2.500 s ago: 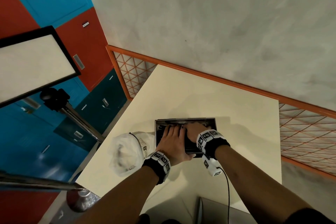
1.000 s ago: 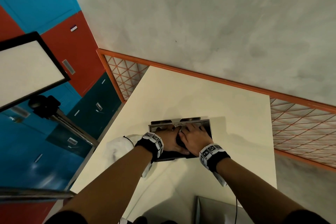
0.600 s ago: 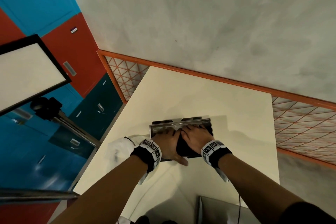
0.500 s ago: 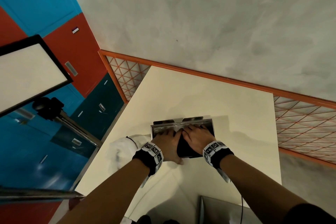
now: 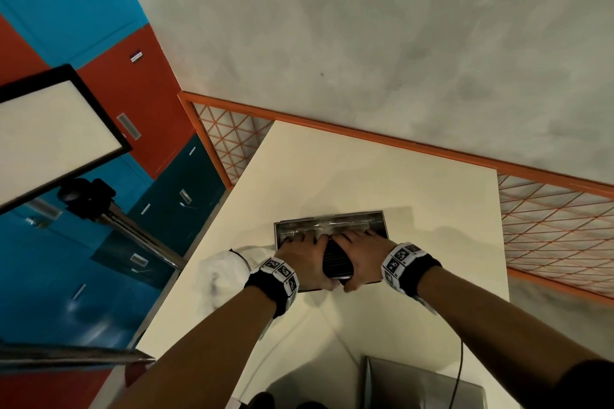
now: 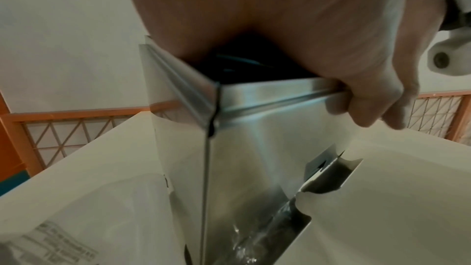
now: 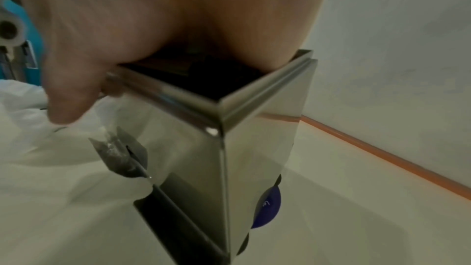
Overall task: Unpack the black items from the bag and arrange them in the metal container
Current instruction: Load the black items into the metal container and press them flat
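The metal container [image 5: 332, 217] stands upright on the cream table [image 5: 365, 176], with black items [image 5: 337, 261] packed in its open top. My left hand [image 5: 304, 259] lies flat over the left half and my right hand [image 5: 362, 252] over the right half, fingers stretched toward the far rim and pressing on the items. In the left wrist view the left thumb [image 6: 374, 96] hangs over the near rim of the container [image 6: 254, 148]. In the right wrist view the right hand [image 7: 153, 17] covers the black items [image 7: 211, 80]. The white bag [image 5: 221, 272] lies crumpled to the left.
A grey laptop-like slab [image 5: 415, 385] sits at the table's near edge, with a thin cable [image 5: 460, 368] beside it. A light panel on a stand [image 5: 50, 133] rises at the left. An orange rail [image 5: 398, 143] borders the far side. A blue sticker [image 7: 267, 209] marks the container's side wall.
My left hand slid from the middle of the container toward its left side, uncovering black items between the hands. Both hands stay pressed on top; the container has not moved.
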